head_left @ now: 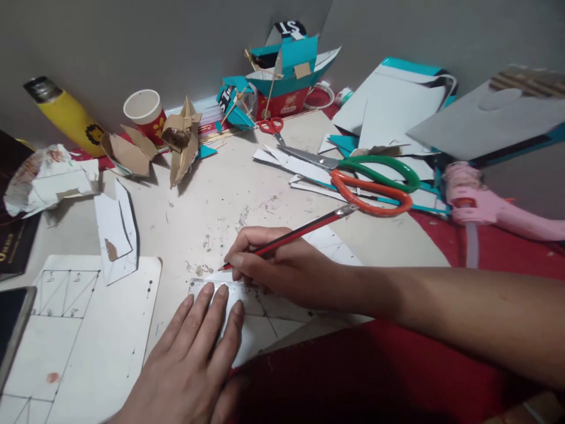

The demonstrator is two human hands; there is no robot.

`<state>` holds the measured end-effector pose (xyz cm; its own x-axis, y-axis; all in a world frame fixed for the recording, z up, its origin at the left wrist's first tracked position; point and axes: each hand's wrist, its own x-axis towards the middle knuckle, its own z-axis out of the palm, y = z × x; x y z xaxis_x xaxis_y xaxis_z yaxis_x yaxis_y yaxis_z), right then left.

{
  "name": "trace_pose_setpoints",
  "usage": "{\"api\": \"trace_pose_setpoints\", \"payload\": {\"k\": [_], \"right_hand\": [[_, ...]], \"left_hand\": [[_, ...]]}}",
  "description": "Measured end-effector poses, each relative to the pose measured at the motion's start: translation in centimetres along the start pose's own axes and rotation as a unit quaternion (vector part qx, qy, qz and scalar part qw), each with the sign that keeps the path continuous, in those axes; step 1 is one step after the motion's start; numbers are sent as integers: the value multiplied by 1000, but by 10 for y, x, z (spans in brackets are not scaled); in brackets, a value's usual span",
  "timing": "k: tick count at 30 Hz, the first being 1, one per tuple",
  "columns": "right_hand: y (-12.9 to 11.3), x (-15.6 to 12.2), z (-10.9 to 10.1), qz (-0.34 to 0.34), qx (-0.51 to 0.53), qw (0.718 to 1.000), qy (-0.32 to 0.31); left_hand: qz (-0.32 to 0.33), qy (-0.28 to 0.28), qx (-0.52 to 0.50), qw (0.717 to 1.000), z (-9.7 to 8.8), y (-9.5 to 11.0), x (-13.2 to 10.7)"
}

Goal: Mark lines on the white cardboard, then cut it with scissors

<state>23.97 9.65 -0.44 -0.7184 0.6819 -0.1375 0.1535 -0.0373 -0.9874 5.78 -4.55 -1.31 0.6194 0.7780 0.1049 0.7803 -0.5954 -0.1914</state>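
A red and black pencil [286, 237] is gripped in my right hand [278, 268], its tip down at the edge of a clear ruler [198, 284]. My left hand [198, 341] lies spread, fingertips pressing the ruler flat onto a white sheet [282, 321]. Dark ruled lines cross the sheet, which runs under my right hand and forearm. Part of the ruler is hidden beneath my fingers. Another sheet with a drawn pattern [110, 330] lies to the left of my left hand.
Behind the pencil lie large scissors [375, 182] on paper strips, with a pink glue gun [468, 194] at right. Folded cardboard pieces [180, 141], a paper cup [143, 112], a yellow bottle [66, 115] and a teal paper boat [291, 65] line the back. A dark device [13, 330] sits at left.
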Motion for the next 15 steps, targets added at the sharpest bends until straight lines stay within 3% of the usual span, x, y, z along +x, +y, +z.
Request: {"api": "trace_pose_setpoints", "payload": {"k": [6, 15], "right_hand": [[2, 4, 2, -64, -63, 996, -21], [-6, 16, 6, 3, -57, 998, -37]], "left_hand": [[-2, -2, 2, 1000, -1, 1, 2], [2, 2, -1, 1000, 0, -1, 1]]}}
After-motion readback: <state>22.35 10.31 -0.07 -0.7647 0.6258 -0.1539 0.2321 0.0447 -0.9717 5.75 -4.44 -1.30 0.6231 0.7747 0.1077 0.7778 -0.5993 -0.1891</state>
